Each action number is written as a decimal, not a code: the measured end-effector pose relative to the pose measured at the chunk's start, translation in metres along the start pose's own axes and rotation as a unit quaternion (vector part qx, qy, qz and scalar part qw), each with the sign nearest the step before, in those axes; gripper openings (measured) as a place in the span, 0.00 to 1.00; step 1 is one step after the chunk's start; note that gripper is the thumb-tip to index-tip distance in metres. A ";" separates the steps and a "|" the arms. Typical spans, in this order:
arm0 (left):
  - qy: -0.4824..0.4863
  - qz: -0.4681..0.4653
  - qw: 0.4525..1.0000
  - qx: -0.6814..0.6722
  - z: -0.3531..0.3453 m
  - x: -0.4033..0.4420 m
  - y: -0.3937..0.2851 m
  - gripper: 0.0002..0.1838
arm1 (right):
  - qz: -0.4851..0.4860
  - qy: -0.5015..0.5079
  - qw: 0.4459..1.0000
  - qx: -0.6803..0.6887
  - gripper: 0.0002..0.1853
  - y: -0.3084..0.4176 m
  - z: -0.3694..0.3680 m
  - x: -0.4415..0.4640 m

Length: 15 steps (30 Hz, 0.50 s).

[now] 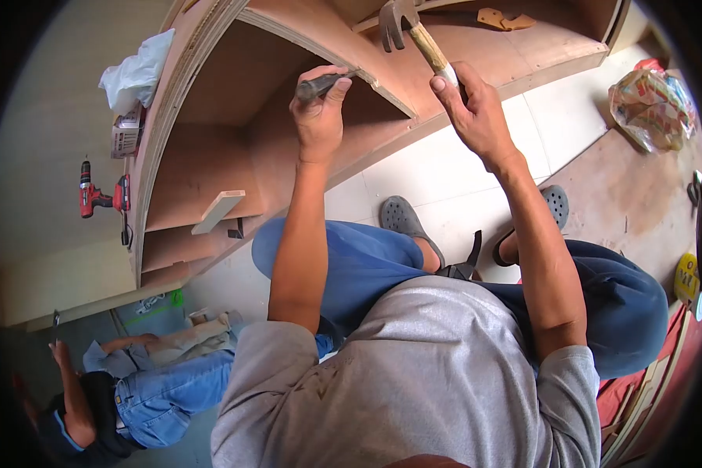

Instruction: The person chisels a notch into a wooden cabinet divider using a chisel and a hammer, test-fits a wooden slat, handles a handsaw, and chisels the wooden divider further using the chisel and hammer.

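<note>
My left hand (320, 125) is wrapped round a dark-handled chisel (313, 87), its narrow end pointing at the raw edge of a plywood panel (374, 84) in the cabinet. Whether the tip touches that edge I cannot tell. In my right hand (480, 113) is a claw hammer (425, 47), gripped by its pale wooden handle. The hammer's head is raised over the cabinet, to the right of the chisel and apart from it.
A wooden saw-like handle (507, 19) lies on the cabinet. Leftward are a red cordless drill (93, 195), a white plastic bag (136, 70) and a loose wood strip (218, 210). People (171, 390) are at lower left. A filled plastic bag (651, 105) sits right, by a brown board (600, 195).
</note>
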<state>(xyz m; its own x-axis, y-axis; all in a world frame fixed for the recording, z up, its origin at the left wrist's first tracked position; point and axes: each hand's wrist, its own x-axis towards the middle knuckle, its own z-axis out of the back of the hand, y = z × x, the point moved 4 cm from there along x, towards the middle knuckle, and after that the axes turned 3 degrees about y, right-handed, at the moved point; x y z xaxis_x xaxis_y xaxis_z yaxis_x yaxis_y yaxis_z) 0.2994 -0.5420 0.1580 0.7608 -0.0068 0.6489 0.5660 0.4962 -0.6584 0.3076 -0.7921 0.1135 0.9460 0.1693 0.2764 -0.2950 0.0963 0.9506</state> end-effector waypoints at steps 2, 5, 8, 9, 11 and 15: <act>0.042 -0.001 0.998 0.052 0.000 -0.004 0.002 0.11 | -0.013 -0.003 1.000 -0.004 0.23 -0.005 -0.003 -0.004; 0.032 -0.010 0.999 0.016 -0.001 0.000 0.002 0.11 | -0.007 -0.010 1.000 -0.001 0.23 0.006 -0.001 -0.007; 0.036 -0.024 0.999 0.025 0.001 -0.002 0.001 0.11 | 0.000 -0.006 1.000 -0.016 0.22 0.003 -0.002 -0.009; 0.030 -0.020 0.999 0.006 0.001 -0.001 0.002 0.12 | -0.001 -0.009 1.000 -0.015 0.22 0.005 -0.003 -0.010; 0.032 -0.023 0.999 0.011 0.000 0.000 0.004 0.12 | 0.022 -0.015 0.999 -0.019 0.21 0.013 -0.002 -0.014; 0.058 -0.011 0.998 0.023 0.001 -0.002 0.000 0.12 | 0.047 -0.013 0.998 -0.036 0.19 0.022 -0.003 -0.019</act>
<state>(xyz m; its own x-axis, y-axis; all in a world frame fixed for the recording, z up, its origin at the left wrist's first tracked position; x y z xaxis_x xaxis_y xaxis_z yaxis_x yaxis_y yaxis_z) 0.2976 -0.5411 0.1573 0.7811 -0.1178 0.6133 0.5703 0.5344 -0.6238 0.2827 -0.7900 0.1291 0.9165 0.1556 0.3685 -0.3908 0.1520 0.9078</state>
